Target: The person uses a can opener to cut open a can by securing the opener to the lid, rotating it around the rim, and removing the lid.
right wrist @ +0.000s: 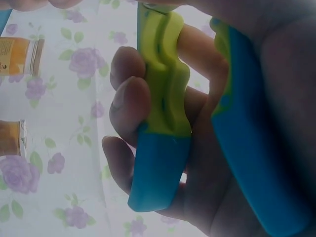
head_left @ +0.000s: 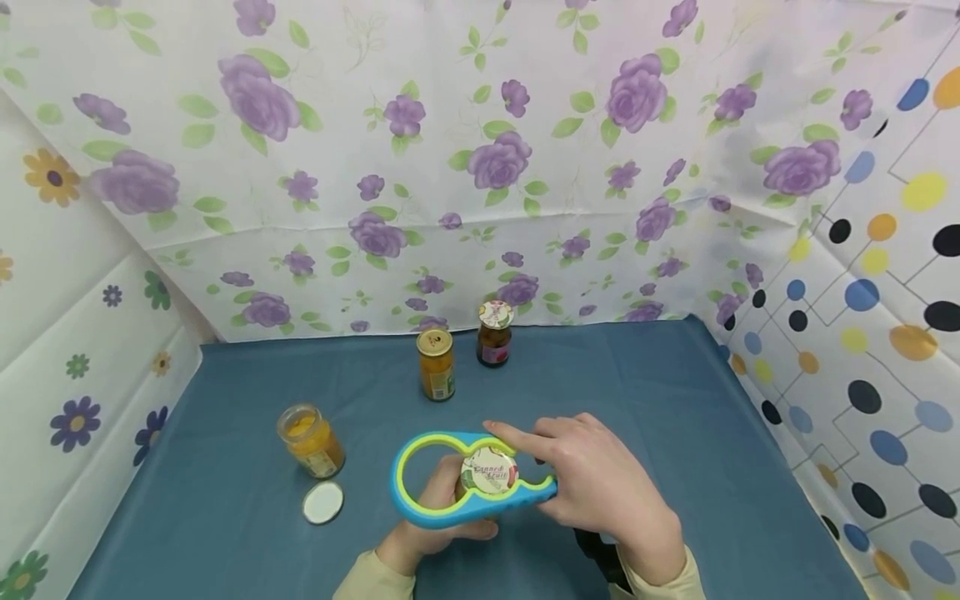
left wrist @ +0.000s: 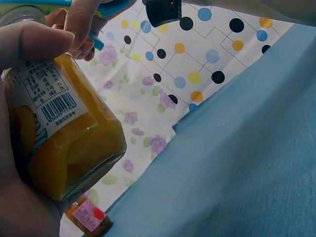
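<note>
My left hand (head_left: 438, 508) grips a glass jar of yellow canned fruit (left wrist: 74, 128), its fingers and thumb wrapped round the jar below the lid. A printed label with a barcode faces the left wrist camera. My right hand (head_left: 592, 475) holds the handles of a blue and green jar opener (right wrist: 165, 94), fingers curled round one arm and palm against the other. The opener's smaller ring sits around the jar's white printed lid (head_left: 490, 471). Its larger ring reaches out to the left over my left hand. In the head view the jar's body is mostly hidden beneath the opener.
On the left of the blue cloth stands an uncovered jar of yellow fruit (head_left: 311, 442), with a loose white lid (head_left: 323, 503) lying in front of it. Farther back are a gold-lidded jar (head_left: 437, 365) and a dark jar with a printed lid (head_left: 494, 333). Patterned curtains (head_left: 450, 167) enclose the table.
</note>
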{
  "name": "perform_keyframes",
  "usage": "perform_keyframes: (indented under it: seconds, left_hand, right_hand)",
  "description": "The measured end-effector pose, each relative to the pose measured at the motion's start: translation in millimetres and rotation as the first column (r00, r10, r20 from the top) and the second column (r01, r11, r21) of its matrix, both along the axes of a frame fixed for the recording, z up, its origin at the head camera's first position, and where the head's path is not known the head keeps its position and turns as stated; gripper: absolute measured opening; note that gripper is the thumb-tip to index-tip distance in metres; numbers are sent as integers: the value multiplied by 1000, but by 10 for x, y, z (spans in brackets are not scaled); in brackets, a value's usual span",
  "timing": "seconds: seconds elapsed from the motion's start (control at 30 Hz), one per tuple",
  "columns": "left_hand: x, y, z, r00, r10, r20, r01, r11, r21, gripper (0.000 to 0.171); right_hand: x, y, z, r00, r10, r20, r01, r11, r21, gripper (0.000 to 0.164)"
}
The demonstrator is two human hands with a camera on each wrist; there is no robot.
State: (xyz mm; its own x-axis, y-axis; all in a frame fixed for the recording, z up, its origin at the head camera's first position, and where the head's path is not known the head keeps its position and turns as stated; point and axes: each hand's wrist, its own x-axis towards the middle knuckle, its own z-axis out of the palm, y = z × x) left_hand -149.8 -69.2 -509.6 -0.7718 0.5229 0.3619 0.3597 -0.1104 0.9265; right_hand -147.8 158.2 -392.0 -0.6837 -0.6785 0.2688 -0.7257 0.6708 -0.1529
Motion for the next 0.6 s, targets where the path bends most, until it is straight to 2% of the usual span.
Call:
perform_keyframes:
  seconds: [0.27, 0.6]
  left_hand:
    - [0, -9, 6, 1000, -18, 1, 18, 999, 37, 53]
    - [6, -24, 17, 1000, -8, 10, 7, 1000, 15, 53]
  right_hand:
    - [-8, -7, -9, 1000, 14, 2, -14, 1000, -24, 103]
    - [3, -5, -10, 1000, 16, 5, -16, 999, -41, 102]
